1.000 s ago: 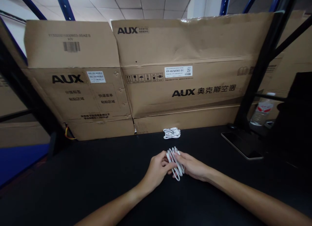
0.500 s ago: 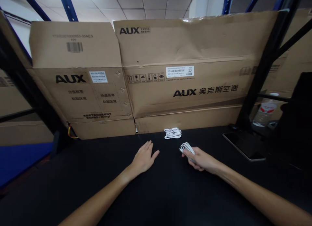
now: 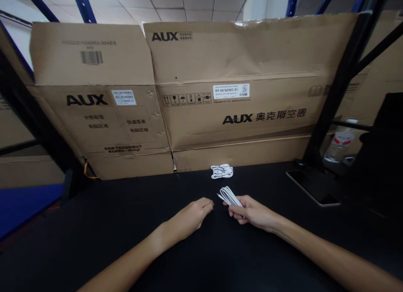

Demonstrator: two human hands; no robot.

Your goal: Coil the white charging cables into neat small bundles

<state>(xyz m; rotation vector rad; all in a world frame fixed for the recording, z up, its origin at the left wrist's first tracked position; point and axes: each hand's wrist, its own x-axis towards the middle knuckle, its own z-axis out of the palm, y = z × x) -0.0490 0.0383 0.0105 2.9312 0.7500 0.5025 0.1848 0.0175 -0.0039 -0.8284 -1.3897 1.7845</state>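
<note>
A folded bundle of white cable (image 3: 229, 196) is gripped in my right hand (image 3: 252, 212), its loops sticking out past the fingers towards the upper left. A thin cable end pokes out at the left of the loops. My left hand (image 3: 197, 214) is a little to the left, low over the black table, with its fingers curled together. Whether anything small is between those fingers is hidden. Farther back, against the cardboard, lies a second white cable bundle (image 3: 222, 171), bound round its middle with a dark tie. Neither hand touches it.
Large cardboard sheets (image 3: 236, 136) stand along the back edge of the black table (image 3: 176, 258). To the right lie a dark-screened tablet (image 3: 311, 188) and, beyond it, a water bottle (image 3: 340, 145). Black rack posts (image 3: 340, 82) rise at both sides.
My left hand has gone from flat, spread fingers to curled ones and come nearer to me and to the right. My right hand has shifted the cable bundle left and slightly nearer.
</note>
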